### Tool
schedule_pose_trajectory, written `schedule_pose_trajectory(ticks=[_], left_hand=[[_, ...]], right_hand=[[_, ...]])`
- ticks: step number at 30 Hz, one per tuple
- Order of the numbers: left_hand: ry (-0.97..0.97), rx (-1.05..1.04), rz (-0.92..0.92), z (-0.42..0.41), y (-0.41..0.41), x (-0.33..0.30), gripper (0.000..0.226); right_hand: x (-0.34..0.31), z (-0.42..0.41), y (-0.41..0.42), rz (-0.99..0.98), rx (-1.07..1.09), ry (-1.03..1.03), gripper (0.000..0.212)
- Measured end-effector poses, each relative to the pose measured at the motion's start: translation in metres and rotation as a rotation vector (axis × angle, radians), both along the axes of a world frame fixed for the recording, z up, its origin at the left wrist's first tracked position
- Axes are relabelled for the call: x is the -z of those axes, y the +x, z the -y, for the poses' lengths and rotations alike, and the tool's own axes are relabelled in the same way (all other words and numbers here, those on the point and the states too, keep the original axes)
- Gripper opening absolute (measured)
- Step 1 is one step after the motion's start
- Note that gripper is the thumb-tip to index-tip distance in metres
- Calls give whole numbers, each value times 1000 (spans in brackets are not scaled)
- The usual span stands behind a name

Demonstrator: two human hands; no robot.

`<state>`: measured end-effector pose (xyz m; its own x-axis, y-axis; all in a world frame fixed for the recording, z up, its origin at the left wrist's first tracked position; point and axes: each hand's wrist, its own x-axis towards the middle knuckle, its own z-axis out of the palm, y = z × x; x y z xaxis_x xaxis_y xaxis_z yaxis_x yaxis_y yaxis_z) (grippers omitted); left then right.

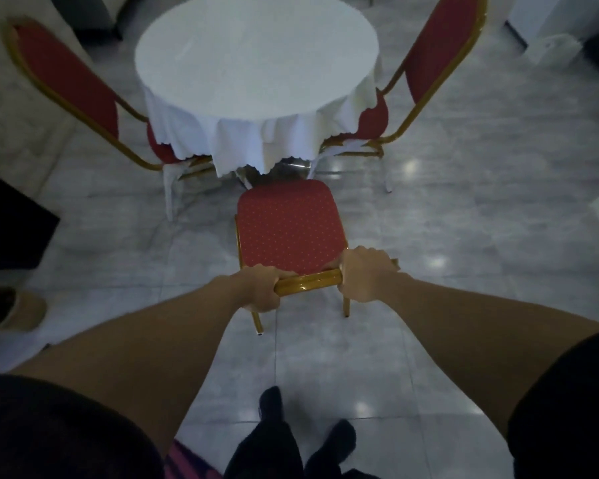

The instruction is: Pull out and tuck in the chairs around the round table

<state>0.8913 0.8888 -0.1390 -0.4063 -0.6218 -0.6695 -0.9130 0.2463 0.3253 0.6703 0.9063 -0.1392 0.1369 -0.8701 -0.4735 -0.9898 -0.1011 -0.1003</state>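
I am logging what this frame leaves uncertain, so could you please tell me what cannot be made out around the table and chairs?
All in the head view:
- Base of the round white-clothed table: hidden by the draped cloth.
- Seats of the left red gold-framed chair and right red chair: mostly under the cloth.
- Backrest of the near red chair: only its gold top rail shows, gripped by the left hand and right hand.
- Far side: cut off by the top edge.

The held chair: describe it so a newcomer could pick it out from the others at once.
Start at the round table draped in a white cloth. Three red-cushioned, gold-framed chairs surround it; the one meant is the near chair, directly in front of the person. Unlike the left chair and right chair, tucked under the cloth, its seat is fully clear, and the left hand and right hand grip its back rail.
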Motion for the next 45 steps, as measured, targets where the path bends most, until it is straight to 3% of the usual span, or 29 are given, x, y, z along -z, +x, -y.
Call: schedule_pose_trajectory(ticks=[12,18,27,34,35,37,41,43,45], left_hand=[[-47,-111,-39,90,2,8,71],[-47,-147,-40,165,4,8,64],[-75,-198,-57,262,4,3,67],[-4,-119,-54,284,2,6,68],[36,-97,-25,287,1,4,68],[145,-72,52,298,0,0,75],[307,-104,152,322,-20,-33,129],[250,-218,56,334,-37,-49,125],[77,-321,10,347,-53,-60,94]], right_hand=[[4,101,4,22,-63,-63,36],[0,176,9,-19,-72,-50,25],[-1,274,14,-15,-32,-33,33],[3,297,1,55,-112,53,29],[3,300,-2,84,-124,101,33],[0,306,-6,171,-109,232,67],[-27,330,-21,237,-143,353,125],[-53,347,-31,224,-168,344,120],[-75,370,-44,230,-162,281,104]])
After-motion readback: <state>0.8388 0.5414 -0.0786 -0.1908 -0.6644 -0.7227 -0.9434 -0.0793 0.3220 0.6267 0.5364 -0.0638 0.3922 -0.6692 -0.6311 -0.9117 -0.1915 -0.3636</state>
